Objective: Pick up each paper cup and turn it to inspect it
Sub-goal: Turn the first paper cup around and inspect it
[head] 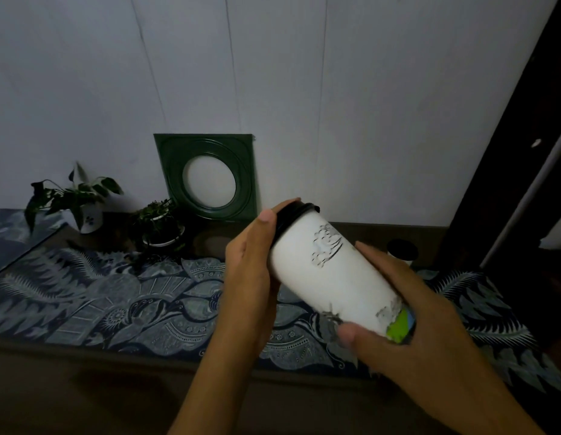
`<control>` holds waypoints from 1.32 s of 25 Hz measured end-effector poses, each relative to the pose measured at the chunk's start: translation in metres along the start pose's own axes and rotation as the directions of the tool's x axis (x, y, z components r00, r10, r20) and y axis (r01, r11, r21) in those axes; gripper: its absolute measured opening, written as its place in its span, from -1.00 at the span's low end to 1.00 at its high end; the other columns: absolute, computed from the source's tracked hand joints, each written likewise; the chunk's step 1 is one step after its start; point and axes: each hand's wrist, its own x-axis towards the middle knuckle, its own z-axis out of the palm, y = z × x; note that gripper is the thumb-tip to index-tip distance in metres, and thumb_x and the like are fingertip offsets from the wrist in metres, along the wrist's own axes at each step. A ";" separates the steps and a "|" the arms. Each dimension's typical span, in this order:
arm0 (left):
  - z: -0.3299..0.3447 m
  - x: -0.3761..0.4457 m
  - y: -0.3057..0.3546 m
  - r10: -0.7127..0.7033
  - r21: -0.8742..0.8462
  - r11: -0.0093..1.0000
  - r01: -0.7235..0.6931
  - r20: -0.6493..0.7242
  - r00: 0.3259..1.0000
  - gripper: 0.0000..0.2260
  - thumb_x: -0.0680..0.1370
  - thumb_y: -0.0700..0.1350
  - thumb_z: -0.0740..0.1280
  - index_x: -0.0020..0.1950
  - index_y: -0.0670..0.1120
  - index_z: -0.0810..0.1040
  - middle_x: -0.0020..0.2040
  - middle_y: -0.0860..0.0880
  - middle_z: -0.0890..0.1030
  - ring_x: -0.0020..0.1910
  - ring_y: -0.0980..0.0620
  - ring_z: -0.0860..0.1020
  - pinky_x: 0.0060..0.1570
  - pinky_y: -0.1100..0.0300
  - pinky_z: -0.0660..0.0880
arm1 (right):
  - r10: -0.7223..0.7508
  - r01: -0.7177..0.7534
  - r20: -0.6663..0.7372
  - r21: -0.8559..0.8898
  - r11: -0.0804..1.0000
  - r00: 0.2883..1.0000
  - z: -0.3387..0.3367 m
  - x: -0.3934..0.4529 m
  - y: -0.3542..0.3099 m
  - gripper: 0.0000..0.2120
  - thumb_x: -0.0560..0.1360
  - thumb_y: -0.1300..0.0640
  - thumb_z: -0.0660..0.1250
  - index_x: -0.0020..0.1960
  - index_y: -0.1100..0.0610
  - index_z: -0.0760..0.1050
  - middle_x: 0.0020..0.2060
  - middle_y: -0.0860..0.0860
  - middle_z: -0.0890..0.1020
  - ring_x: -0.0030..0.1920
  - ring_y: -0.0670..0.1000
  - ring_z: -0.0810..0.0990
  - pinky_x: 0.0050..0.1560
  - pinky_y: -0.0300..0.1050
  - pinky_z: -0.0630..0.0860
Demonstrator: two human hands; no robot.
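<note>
A white paper cup (332,271) with a black lid and a grey printed logo is held tilted above the table, lid pointing up and to the left. A green and blue patch shows near its base. My left hand (251,274) grips the lid end, fingers wrapped behind it. My right hand (411,321) holds the base end, thumb across the front. A second cup (402,251) with a black lid stands on the table behind my right hand, mostly hidden.
A blue patterned cloth (116,302) covers the dark table. At the back left stand two potted plants (81,202) (160,224). A green square frame (210,177) with a round opening leans on the white wall. A dark post (505,152) rises at right.
</note>
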 end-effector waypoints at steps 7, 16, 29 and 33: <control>0.000 0.002 0.000 -0.011 -0.019 1.000 0.010 -0.001 1.000 -0.67 0.50 0.19 0.30 0.04 0.07 0.77 -0.01 -0.04 0.78 0.00 0.02 0.72 -0.12 0.19 0.64 | 0.333 -0.459 0.317 0.580 0.673 0.888 -0.006 0.001 -0.012 -0.16 0.14 -0.25 0.60 0.36 -0.10 0.44 -0.03 0.09 0.71 -0.39 0.06 0.66 -0.51 -0.13 0.57; -0.002 0.005 -0.001 -0.009 -0.020 1.000 0.010 0.031 0.999 -0.67 0.51 0.18 0.29 0.04 0.07 0.76 -0.01 -0.04 0.78 -0.02 0.02 0.71 -0.12 0.18 0.64 | 0.235 -0.290 0.182 0.400 0.869 0.955 -0.003 0.004 -0.010 -0.28 0.17 -0.23 0.56 0.30 -0.33 0.42 0.04 -0.14 0.71 -0.24 -0.05 0.70 -0.36 -0.25 0.61; -0.006 0.011 -0.001 -0.023 0.025 0.999 0.023 0.011 1.000 -0.70 0.49 0.20 0.30 -0.03 0.13 0.77 -0.03 0.00 0.78 -0.04 0.05 0.72 -0.14 0.18 0.65 | 0.136 -0.155 0.107 0.196 0.968 0.985 0.001 0.012 -0.010 -0.26 0.16 -0.27 0.53 0.31 -0.34 0.41 0.07 -0.17 0.66 -0.17 -0.09 0.69 -0.35 -0.29 0.60; -0.008 0.015 -0.001 -0.014 -0.002 1.000 0.014 0.017 1.000 -0.68 0.49 0.19 0.30 0.01 0.09 0.77 -0.02 -0.02 0.78 -0.03 0.06 0.72 -0.12 0.20 0.65 | 0.341 -0.519 0.392 0.683 0.515 0.854 -0.004 0.016 -0.014 -0.38 0.14 -0.18 0.60 0.17 -0.09 0.60 -0.15 0.15 0.72 -0.47 0.10 0.60 -0.56 -0.15 0.51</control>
